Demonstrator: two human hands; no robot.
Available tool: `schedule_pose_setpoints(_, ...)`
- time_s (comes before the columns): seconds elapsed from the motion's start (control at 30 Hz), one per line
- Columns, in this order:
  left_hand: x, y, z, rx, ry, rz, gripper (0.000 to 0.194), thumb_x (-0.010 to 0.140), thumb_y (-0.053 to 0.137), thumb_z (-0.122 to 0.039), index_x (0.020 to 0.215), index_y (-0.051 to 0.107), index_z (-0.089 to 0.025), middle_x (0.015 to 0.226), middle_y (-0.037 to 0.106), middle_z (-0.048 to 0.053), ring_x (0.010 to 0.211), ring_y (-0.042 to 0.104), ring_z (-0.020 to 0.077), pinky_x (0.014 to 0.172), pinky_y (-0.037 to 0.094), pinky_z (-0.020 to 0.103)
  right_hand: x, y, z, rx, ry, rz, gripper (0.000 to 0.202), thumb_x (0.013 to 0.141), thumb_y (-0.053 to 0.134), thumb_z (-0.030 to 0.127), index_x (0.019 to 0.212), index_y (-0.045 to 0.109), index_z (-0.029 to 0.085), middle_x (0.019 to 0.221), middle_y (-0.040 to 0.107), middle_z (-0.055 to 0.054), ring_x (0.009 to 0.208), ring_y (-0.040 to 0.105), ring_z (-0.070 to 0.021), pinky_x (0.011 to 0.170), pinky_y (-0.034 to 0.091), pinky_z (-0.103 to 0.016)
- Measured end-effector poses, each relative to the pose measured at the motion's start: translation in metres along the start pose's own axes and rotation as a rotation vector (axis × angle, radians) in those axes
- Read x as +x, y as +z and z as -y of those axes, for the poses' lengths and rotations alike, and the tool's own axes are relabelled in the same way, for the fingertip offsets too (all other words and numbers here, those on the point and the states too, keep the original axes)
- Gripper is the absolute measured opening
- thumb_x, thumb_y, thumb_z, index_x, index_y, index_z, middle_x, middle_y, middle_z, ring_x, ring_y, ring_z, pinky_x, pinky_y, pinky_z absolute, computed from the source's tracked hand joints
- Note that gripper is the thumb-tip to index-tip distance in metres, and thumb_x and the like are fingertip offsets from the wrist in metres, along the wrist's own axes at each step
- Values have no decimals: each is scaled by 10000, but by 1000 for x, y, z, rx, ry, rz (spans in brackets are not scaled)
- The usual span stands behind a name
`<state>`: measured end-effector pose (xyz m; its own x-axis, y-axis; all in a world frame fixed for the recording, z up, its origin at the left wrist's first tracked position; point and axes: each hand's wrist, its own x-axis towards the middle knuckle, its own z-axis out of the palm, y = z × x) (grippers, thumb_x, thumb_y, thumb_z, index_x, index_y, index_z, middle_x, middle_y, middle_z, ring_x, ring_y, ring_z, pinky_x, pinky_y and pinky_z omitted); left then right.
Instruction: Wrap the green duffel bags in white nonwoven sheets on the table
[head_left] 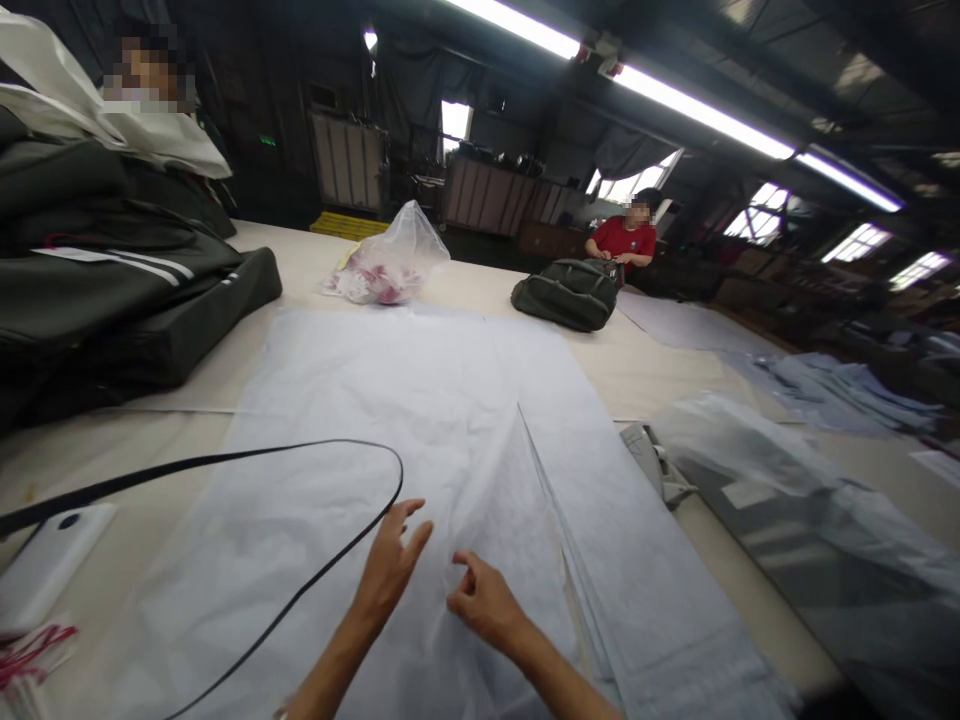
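A stack of large, whitish, translucent plastic bags [360, 380] lies flat in front of me. My right hand [486, 603] pinches the top plastic bag between thumb and curled fingers. From there the film rises in a fold, with a dark gap along its right side. My left hand [390, 560] is just left of it over the same bag, thumb and fingers apart, holding nothing. A thin black cord [300, 592] loops across the plastic and passes close by or behind the left fingers; whether they touch cannot be made out.
Dark bags with white stripes [142, 290] are piled at left. A white phone-like object [56, 560] lies below them. A clear bag of red-and-white items [386, 265] and a dark green bag [570, 292] stand farther back, near a person in red [626, 240]. Plastic-covered dark goods [810, 540] lie right.
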<state>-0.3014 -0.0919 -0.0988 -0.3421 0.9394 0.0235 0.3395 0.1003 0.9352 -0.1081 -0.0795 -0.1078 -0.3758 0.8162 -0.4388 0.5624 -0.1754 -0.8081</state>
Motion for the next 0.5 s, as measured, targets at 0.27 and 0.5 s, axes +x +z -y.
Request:
schedule_pose_setpoints(0.27,42,9,47,409,233,-201,495,874,485,-424,1292,521,-160,1405,508,172,1366,399,321,1122,333,535,-12,-52,-37,-33,69,-175,542,685,587,289,1212,610,164,635,543,42,609,535,-136,604,420,-239)
schedule_pose_setpoints(0.5,38,-112,75,761,-143,-529,568,951,373,-405,1419,394,-84,1534,305,234,1466,154,352,1153,159,610,-49,-124,-124,106,244,-282,708,624,610,657,1115,669,151,684,648,-52,731,660,-250,658,519,-329)
